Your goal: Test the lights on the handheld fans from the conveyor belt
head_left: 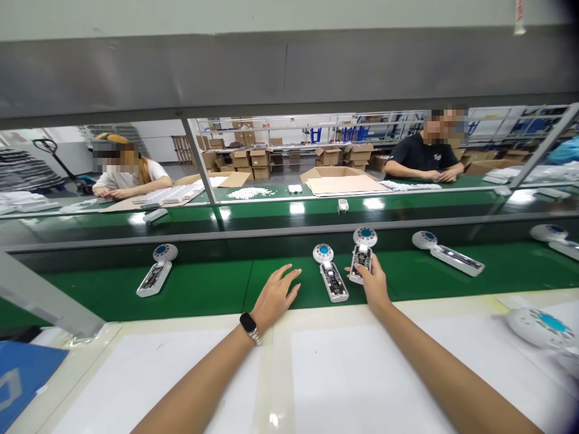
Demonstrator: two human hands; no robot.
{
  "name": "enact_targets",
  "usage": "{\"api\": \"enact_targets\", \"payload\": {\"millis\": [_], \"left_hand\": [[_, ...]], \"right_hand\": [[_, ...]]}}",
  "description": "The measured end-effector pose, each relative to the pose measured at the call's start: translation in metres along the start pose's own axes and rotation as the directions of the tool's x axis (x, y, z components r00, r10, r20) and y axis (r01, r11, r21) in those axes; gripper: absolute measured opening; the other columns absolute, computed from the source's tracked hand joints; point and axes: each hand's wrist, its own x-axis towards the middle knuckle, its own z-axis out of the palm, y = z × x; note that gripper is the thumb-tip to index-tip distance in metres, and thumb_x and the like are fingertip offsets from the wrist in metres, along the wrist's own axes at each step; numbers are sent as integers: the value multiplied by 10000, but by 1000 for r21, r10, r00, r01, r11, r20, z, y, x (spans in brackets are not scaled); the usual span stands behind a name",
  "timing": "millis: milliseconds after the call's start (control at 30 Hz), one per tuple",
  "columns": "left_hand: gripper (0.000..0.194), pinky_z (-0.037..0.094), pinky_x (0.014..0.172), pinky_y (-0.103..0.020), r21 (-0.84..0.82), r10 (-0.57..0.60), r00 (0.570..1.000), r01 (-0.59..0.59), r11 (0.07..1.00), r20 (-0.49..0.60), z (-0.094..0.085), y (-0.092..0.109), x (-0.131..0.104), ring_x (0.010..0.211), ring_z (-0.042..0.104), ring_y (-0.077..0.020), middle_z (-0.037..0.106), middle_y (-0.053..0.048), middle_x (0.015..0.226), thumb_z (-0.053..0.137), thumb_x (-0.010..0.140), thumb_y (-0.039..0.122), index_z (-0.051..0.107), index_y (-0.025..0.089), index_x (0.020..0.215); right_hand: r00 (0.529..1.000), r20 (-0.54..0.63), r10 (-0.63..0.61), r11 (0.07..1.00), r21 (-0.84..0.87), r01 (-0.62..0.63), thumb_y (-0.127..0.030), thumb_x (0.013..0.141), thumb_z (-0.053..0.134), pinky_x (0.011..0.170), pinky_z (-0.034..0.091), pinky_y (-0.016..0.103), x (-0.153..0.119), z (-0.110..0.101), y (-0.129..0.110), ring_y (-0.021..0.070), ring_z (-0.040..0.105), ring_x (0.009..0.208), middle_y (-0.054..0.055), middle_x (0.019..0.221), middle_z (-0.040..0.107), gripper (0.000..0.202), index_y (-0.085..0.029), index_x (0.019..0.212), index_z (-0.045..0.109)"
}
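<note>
My right hand (374,280) grips the body of a white handheld device (362,256), which has a round head with a blue centre and a bare dark circuit board in its handle. A second device of the same kind (333,280) lies on the green conveyor belt (230,280) just left of it. Over the belt, left of that second device, my left hand (275,294) is open, fingers spread, holding nothing. A watch (248,323) is on my left wrist.
Similar devices lie on the belt at the left (156,271) and right (455,256). Another device (540,327) rests on the white worktop (353,374). A slanted post (49,286) stands left. Two co-workers sit across, behind a low rail (253,233).
</note>
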Motion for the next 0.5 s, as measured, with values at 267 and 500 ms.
{"api": "enact_targets", "payload": {"millis": [267, 500], "left_hand": [[379, 432, 961, -413, -11, 0, 997, 1, 1000, 83, 0, 0, 1, 1178, 449, -225, 596, -95, 1125, 426, 878, 257, 430, 155, 1243], [287, 384, 1001, -445, -33, 114, 979, -110, 993, 170, -4, 4, 2, 1213, 402, -243, 469, -121, 1285, 455, 860, 281, 529, 158, 1110]], "right_hand": [[981, 193, 19, 987, -161, 12, -418, 634, 691, 730, 507, 344, -7, 11, 3, 227, 609, 835, 63, 990, 656, 569, -169, 1125, 549], [981, 165, 101, 922, -386, -30, -466, 718, 595, 400, 487, 281, -19, 18, -4, 162, 557, 400, 8, 582, 630, 602, -130, 1206, 490]]}}
